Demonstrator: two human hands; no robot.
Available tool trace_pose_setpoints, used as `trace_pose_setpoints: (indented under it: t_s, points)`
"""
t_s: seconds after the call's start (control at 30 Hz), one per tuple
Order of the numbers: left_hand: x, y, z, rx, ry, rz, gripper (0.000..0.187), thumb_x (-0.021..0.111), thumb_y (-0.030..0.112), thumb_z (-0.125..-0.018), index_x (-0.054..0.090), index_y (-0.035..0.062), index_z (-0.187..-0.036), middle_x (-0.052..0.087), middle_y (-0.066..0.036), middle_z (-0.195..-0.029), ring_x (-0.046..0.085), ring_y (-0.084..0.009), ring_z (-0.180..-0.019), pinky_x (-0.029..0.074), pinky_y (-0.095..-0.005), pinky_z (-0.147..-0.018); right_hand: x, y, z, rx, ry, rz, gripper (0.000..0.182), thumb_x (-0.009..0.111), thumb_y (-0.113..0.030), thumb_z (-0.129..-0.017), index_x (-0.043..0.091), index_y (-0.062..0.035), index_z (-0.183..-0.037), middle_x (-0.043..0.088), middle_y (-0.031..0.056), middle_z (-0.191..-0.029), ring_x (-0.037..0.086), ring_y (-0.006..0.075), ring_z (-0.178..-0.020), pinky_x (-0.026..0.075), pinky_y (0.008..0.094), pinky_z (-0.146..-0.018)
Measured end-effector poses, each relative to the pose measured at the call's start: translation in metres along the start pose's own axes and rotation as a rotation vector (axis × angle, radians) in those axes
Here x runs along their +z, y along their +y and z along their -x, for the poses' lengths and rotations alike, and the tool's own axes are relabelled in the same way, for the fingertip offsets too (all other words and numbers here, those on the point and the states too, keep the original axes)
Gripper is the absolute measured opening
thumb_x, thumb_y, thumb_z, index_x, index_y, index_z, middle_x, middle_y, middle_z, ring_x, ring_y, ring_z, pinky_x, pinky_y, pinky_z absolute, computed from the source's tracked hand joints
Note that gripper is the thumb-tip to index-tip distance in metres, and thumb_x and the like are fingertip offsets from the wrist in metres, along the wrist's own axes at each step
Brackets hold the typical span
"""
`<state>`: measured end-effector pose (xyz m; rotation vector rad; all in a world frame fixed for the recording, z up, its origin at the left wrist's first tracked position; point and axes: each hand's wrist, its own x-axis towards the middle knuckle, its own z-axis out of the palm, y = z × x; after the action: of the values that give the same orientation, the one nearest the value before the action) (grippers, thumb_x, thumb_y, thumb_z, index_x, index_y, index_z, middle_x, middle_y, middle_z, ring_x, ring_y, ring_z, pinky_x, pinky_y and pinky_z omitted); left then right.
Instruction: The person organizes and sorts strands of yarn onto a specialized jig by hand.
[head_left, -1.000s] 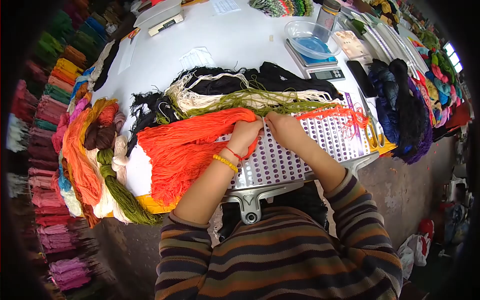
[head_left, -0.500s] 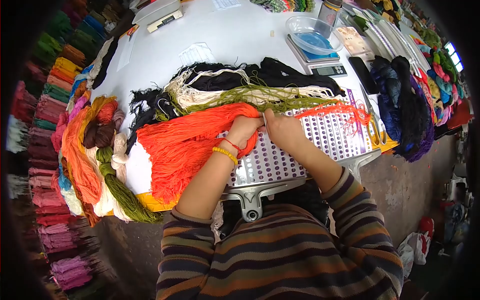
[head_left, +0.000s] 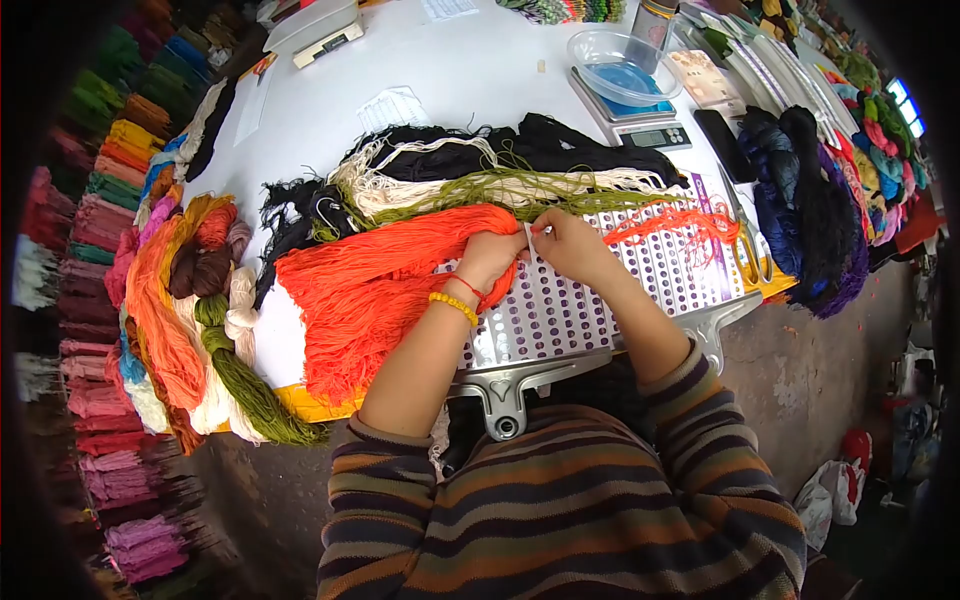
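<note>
A thick bundle of orange yarn [head_left: 370, 290] lies across the table's front and over a perforated white board [head_left: 590, 305] with purple dots. My left hand [head_left: 490, 258], with a yellow bead bracelet, grips the bundle where it narrows. My right hand [head_left: 570, 245] pinches thin orange strands [head_left: 665, 220] that trail to the right over the board. Both hands almost touch at the board's upper edge.
Black, cream and olive yarn skeins [head_left: 480, 175] lie behind the hands. A digital scale with a clear bowl [head_left: 625, 85] stands at the back right, scissors [head_left: 745, 250] and dark blue skeins [head_left: 810, 220] to the right, mixed skeins [head_left: 190, 320] at the left edge.
My right hand has shifted slightly up and right, drawing the thin orange strands along; my left hand stays on the bundle.
</note>
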<state>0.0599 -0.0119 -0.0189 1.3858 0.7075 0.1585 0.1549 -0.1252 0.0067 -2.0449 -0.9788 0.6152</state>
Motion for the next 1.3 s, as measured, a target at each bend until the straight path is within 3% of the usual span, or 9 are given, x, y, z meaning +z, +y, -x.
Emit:
trace_pose_setpoints:
  t_s: [0.03,0.13,0.2,0.23,0.33,0.8,0.97,1.17,1.3]
  points:
    - [-0.002,0.002,0.001,0.002,0.002,0.000,0.015,0.057,0.013,-0.077,0.063,-0.0007,-0.077,0.062,-0.008,-0.070,0.057,-0.0157,-0.064,0.043,-0.0243,-0.060,0.000,-0.002,0.004,0.011,0.010,0.098,0.024,0.054,-0.021,-0.076,0.056,-0.0017,-0.090,0.061,0.0206,-0.078,0.060,0.0335,-0.077,0.046,0.0398,-0.069]
    - [-0.017,0.002,0.002,0.090,0.170,-0.842,0.030,0.055,0.030,-0.074,0.063,0.0014,-0.072,0.062,-0.016,-0.070,0.062,-0.0232,-0.069,0.046,-0.0294,-0.065,0.000,0.000,0.009,0.031,0.015,0.247,0.028,0.055,-0.022,-0.076,0.051,-0.0034,-0.097,0.061,0.0204,-0.083,0.059,0.0337,-0.081,0.046,0.0411,-0.073]
    - [-0.037,0.000,0.001,0.076,0.250,-0.783,0.023,0.056,0.022,-0.074,0.062,-0.0004,-0.074,0.062,-0.013,-0.067,0.061,-0.0203,-0.063,0.047,-0.0292,-0.059,0.004,0.005,0.009,0.010,0.036,0.300,0.029,0.056,-0.021,-0.075,0.050,-0.0046,-0.098,0.061,0.0196,-0.082,0.059,0.0339,-0.080,0.046,0.0418,-0.071]
    - [-0.045,0.000,0.004,0.244,0.171,-0.453,0.015,0.058,0.011,-0.072,0.061,-0.0024,-0.077,0.061,-0.009,-0.067,0.059,-0.0159,-0.059,0.046,-0.0272,-0.054,0.005,0.006,0.008,0.008,0.033,0.299,0.029,0.056,-0.021,-0.075,0.050,-0.0046,-0.098,0.061,0.0196,-0.082,0.059,0.0339,-0.080,0.046,0.0418,-0.071]
    - [-0.045,0.009,0.012,0.091,0.075,-0.223,0.013,0.059,0.002,-0.068,0.059,-0.0041,-0.081,0.059,-0.005,-0.069,0.056,-0.0122,-0.058,0.045,-0.0247,-0.052,0.008,0.004,0.008,-0.001,0.076,0.339,0.027,0.056,-0.020,-0.075,0.050,-0.0049,-0.096,0.061,0.0189,-0.080,0.060,0.0335,-0.077,0.046,0.0420,-0.068]
    - [-0.027,0.019,0.037,0.171,0.110,0.082,0.012,0.067,0.010,-0.073,0.061,0.0012,-0.078,0.058,-0.002,-0.065,0.051,-0.0094,-0.053,0.041,-0.0235,-0.048,0.019,0.018,0.015,-0.125,0.289,0.293,0.024,0.058,-0.023,-0.076,0.053,-0.0056,-0.093,0.060,0.0137,-0.077,0.060,0.0293,-0.067,0.046,0.0379,-0.059]
    - [-0.025,0.008,0.052,-0.027,-0.313,0.740,0.018,0.060,0.020,-0.082,0.060,0.0033,-0.088,0.056,-0.002,-0.070,0.051,-0.0093,-0.056,0.039,-0.0206,-0.049,0.025,0.025,0.016,-0.178,0.372,0.256,0.017,0.056,-0.019,-0.079,0.055,-0.0041,-0.086,0.059,0.0138,-0.077,0.059,0.0295,-0.068,0.046,0.0379,-0.059]
    - [-0.004,0.005,0.046,-0.058,-0.186,0.522,0.028,0.057,0.022,-0.084,0.057,0.0012,-0.103,0.060,-0.003,-0.080,0.054,-0.0109,-0.062,0.042,-0.0227,-0.056,0.032,0.030,0.025,-0.513,0.441,0.138,0.012,0.058,-0.017,-0.078,0.056,-0.0081,-0.085,0.055,0.0118,-0.073,0.057,0.0308,-0.063,0.046,0.0384,-0.053]
    - [-0.002,-0.001,0.045,0.032,-0.096,0.439,0.020,0.057,0.018,-0.084,0.059,0.0012,-0.094,0.060,-0.003,-0.079,0.053,-0.0115,-0.060,0.043,-0.0238,-0.057,0.027,0.012,0.029,-0.417,0.318,0.291,0.026,0.060,-0.023,-0.076,0.053,-0.0095,-0.096,0.054,0.0096,-0.089,0.058,0.0288,-0.066,0.047,0.0374,-0.055]
